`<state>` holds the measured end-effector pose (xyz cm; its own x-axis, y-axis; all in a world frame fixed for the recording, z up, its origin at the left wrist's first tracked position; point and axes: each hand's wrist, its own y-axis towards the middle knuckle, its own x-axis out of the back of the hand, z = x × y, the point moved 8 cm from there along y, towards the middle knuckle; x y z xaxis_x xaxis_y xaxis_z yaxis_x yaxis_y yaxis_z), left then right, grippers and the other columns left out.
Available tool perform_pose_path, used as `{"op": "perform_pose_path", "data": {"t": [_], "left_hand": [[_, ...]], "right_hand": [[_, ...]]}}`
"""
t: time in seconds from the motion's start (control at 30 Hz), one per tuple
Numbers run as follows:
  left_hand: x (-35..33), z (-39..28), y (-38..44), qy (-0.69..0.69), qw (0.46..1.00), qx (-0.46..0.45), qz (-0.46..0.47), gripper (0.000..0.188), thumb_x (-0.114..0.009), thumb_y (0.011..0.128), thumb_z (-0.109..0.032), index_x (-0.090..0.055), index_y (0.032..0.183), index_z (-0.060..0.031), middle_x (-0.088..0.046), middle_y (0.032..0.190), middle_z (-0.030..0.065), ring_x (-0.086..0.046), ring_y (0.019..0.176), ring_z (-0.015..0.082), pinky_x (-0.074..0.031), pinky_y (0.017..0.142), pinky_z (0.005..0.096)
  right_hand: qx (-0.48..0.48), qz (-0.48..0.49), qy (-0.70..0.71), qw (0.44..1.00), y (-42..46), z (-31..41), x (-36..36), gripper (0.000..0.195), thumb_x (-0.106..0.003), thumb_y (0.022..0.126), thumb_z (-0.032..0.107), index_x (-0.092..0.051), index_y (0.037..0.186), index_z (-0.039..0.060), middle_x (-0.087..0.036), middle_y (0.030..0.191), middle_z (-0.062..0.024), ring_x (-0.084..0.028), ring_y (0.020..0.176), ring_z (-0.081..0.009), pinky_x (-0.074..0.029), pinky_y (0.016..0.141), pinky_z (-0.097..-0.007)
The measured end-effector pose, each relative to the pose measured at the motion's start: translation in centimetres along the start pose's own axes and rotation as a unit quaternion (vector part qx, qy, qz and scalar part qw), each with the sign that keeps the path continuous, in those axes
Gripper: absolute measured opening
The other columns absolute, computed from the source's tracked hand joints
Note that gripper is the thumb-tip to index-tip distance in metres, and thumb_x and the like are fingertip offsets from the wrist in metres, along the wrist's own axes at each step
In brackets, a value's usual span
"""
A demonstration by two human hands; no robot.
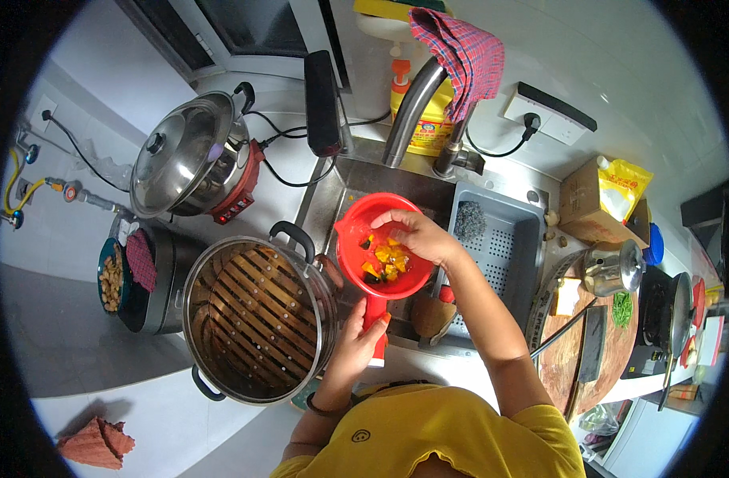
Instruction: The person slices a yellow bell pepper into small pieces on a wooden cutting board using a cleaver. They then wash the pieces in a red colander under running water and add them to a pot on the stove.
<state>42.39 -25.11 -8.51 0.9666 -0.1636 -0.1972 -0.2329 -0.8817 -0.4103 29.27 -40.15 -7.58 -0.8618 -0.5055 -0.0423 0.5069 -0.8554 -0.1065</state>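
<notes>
My left hand (362, 337) is closed around the handle of a red plastic ladle (355, 263), held over the sink (364, 173). In the ladle's bowl lie chopped yellow-orange pieces with dark green skin (391, 258), wet-looking. My right hand (421, 236) reaches over the bowl's right rim, its fingers curled above the pieces; whether they pinch any is hidden. A steamer pot (191, 299) with a wooden slatted rack inside (263, 305) stands left of the ladle. A grey perforated basin (501, 299) with a scouring pad (470, 221) is in the sink at the right.
A lidded electric pot (185, 161) stands at the upper left. The faucet (415, 113) rises behind the sink, near a checked cloth (469, 60). To the right, a round chopping board (615, 358) holds a cleaver (592, 340) and chopped greens (622, 309). A brown object (433, 316) lies by the basin.
</notes>
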Motion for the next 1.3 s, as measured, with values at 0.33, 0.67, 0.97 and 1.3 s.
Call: {"op": "perform_pose_path", "data": {"t": [0.33,0.67,0.97,1.3], "left_hand": [[-0.5,-0.2,0.0,-0.009,1.000,0.005,0.015,0.031,-0.058,0.093,-0.013,-0.050,0.120,-0.0010,-0.060,0.097,0.0015,-0.053,0.082,0.0077,-0.045,0.072,0.0244],[-0.1,0.1,0.3,-0.018,1.000,-0.006,0.013,0.033,-0.059,0.092,-0.012,-0.050,0.122,-0.0014,-0.060,0.098,0.0000,-0.053,0.082,0.0073,-0.045,0.073,0.0236],[0.4,0.1,0.4,0.025,0.999,-0.034,-0.010,0.044,-0.059,0.091,-0.010,-0.044,0.131,0.0017,-0.061,0.104,0.0049,-0.055,0.090,0.0095,-0.046,0.081,0.0261],[0.1,0.4,0.4,0.071,0.995,-0.066,-0.002,0.053,-0.059,0.090,-0.009,-0.036,0.136,0.0051,-0.059,0.113,0.0118,-0.057,0.100,0.0146,-0.045,0.089,0.0298]], "right_hand": [[-0.051,-0.007,-0.381,0.923,-0.6,-1.5,-2.4,0.040,-0.066,0.083,0.028,-0.057,0.119,0.0142,-0.050,0.124,-0.0194,-0.044,0.121,-0.0388,-0.035,0.103,-0.0417],[0.021,0.111,-0.326,0.939,-2.2,-2.4,-4.3,0.026,-0.063,0.083,0.011,-0.063,0.109,0.0117,-0.061,0.109,-0.0168,-0.054,0.109,-0.0354,-0.042,0.095,-0.0413],[0.044,-0.165,-0.376,0.911,-1.9,0.1,0.4,0.049,-0.062,0.078,0.003,-0.053,0.126,0.0033,-0.052,0.123,-0.0220,-0.053,0.112,-0.0384,-0.043,0.097,-0.0398],[-0.099,-0.092,-0.463,0.876,-1.5,-3.0,-3.0,0.063,-0.056,0.089,0.042,-0.039,0.132,-0.0020,-0.041,0.131,-0.0265,-0.045,0.117,-0.0461,-0.040,0.098,-0.0469]]}}
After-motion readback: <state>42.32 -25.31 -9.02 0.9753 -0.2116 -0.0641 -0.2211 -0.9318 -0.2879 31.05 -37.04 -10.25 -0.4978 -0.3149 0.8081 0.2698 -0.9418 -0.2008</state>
